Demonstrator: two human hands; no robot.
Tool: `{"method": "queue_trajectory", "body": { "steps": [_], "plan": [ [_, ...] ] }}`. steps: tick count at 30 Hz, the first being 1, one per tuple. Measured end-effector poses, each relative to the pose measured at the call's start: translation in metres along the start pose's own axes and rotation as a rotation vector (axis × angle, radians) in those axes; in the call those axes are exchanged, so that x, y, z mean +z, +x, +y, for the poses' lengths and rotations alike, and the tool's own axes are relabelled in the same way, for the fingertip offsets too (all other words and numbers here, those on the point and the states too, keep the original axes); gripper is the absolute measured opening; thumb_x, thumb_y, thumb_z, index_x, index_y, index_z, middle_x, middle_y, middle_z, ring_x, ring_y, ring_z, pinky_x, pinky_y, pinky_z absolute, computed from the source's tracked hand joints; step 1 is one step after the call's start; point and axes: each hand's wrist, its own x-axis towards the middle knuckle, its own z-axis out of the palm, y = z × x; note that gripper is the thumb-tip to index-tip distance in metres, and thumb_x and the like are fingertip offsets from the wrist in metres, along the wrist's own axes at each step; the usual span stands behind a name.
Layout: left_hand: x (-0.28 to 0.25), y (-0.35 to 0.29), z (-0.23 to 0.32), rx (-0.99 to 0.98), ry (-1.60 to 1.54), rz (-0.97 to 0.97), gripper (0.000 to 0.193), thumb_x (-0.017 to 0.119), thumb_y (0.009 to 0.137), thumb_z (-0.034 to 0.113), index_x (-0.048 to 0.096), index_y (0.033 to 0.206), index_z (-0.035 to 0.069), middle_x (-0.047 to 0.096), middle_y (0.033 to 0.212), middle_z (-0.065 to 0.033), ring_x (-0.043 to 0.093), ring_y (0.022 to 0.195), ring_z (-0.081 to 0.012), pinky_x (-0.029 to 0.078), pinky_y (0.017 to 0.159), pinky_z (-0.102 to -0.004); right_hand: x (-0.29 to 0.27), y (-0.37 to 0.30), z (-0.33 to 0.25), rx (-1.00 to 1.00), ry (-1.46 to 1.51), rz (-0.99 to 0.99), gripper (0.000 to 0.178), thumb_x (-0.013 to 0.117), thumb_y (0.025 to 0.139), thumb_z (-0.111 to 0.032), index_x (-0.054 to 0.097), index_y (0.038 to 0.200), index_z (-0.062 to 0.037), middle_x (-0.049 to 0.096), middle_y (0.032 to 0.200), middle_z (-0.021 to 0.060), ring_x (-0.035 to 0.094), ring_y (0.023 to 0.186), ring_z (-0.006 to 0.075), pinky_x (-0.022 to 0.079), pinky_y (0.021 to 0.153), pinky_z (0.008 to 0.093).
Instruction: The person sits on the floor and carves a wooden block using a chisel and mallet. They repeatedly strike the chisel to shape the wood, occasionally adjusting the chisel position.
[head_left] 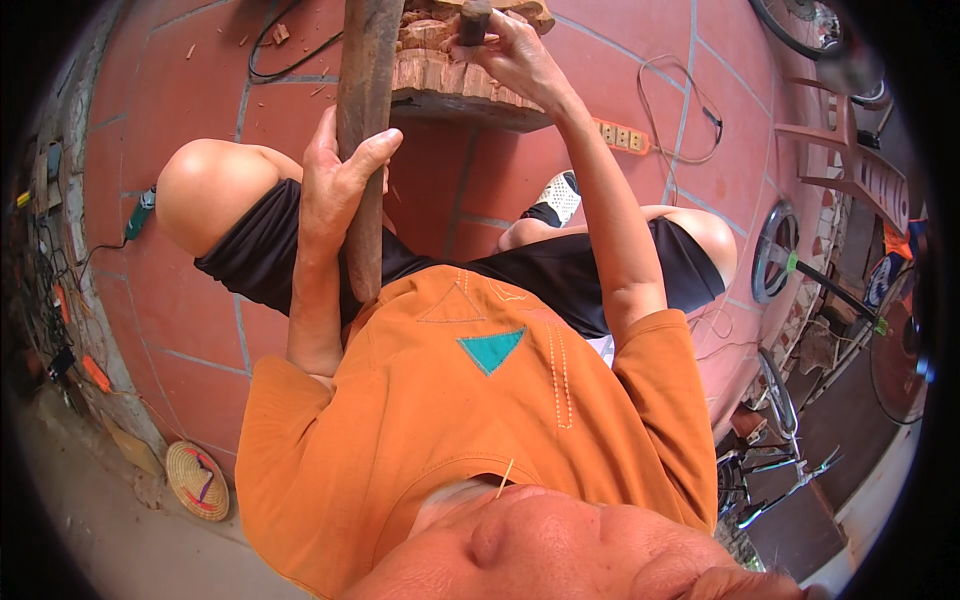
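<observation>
My left hand [345, 175] is wrapped round a long, worn wooden mallet [368, 85], shaped like a club, which stands steeply in front of my lap. The mallet's upper end runs out of the picture. My right hand [520, 62] reaches forward and grips a chisel by its dark round wooden handle [474, 22]; the blade is hidden below. Under that hand lies a thick reddish block of wood [465, 80] with a roughly carved surface. The mallet partly covers the block's left side.
Wood chips and a black cable [262, 72] lie on the red tiled floor. An orange power strip [620, 136] with a looped cord sits right of the block. A pink plastic chair [850, 150] and a wheel-like base [775, 250] stand at right, a woven hat [197, 482] at lower left.
</observation>
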Motion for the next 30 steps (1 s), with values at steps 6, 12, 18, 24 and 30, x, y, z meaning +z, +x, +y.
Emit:
{"method": "queue_trajectory", "body": {
  "steps": [6, 12, 18, 24, 30],
  "plan": [
    [0.003, 0.000, 0.003, 0.015, 0.029, 0.010, 0.029, 0.074, 0.095, 0.024, 0.059, 0.110, 0.004, 0.060, 0.075, -0.0007, 0.057, 0.059, -0.0060, 0.046, 0.054, -0.0202, -0.004, 0.004, -0.010, -0.012, -0.126, -0.038, 0.049, 0.068, 0.086, 0.010, 0.059, 0.131, -0.0066, 0.073, 0.111, 0.0089, 0.069, 0.104, 0.0178, 0.054, 0.088, 0.0337],
    [0.002, 0.004, 0.005, -0.004, 0.019, -0.021, 0.040, 0.076, 0.094, 0.025, 0.057, 0.119, 0.000, 0.060, 0.078, -0.0006, 0.057, 0.061, -0.0066, 0.049, 0.054, -0.0221, 0.002, 0.011, -0.007, -0.016, -0.268, -0.042, 0.054, 0.068, 0.085, 0.006, 0.059, 0.137, -0.0068, 0.073, 0.108, 0.0142, 0.071, 0.100, 0.0236, 0.055, 0.082, 0.0368],
    [0.019, 0.007, 0.018, 0.097, -0.019, 0.069, 0.031, 0.073, 0.097, 0.023, 0.058, 0.114, 0.003, 0.060, 0.079, -0.0015, 0.057, 0.062, -0.0079, 0.047, 0.055, -0.0226, 0.000, 0.014, -0.022, -0.120, -0.123, -0.018, 0.051, 0.069, 0.085, 0.004, 0.060, 0.135, -0.0054, 0.075, 0.107, 0.0144, 0.073, 0.092, 0.0234, 0.056, 0.080, 0.0379],
    [0.008, 0.016, 0.006, 0.090, 0.328, -0.013, 0.041, 0.075, 0.096, 0.025, 0.059, 0.123, -0.001, 0.068, 0.090, -0.0057, 0.064, 0.075, -0.0110, 0.052, 0.066, -0.0259, -0.006, 0.011, -0.025, 0.057, -0.142, -0.073, 0.048, 0.067, 0.085, 0.004, 0.061, 0.131, -0.0063, 0.076, 0.106, 0.0124, 0.074, 0.090, 0.0243, 0.056, 0.082, 0.0379],
    [0.009, 0.000, 0.042, 0.148, 0.023, 0.101, 0.038, 0.075, 0.096, 0.024, 0.057, 0.119, 0.000, 0.064, 0.082, -0.0033, 0.058, 0.064, -0.0076, 0.048, 0.057, -0.0235, 0.001, 0.018, -0.022, 0.027, -0.158, -0.056, 0.048, 0.065, 0.082, 0.007, 0.063, 0.129, -0.0063, 0.076, 0.105, 0.0108, 0.074, 0.095, 0.0237, 0.055, 0.083, 0.0379]
  ]
}}
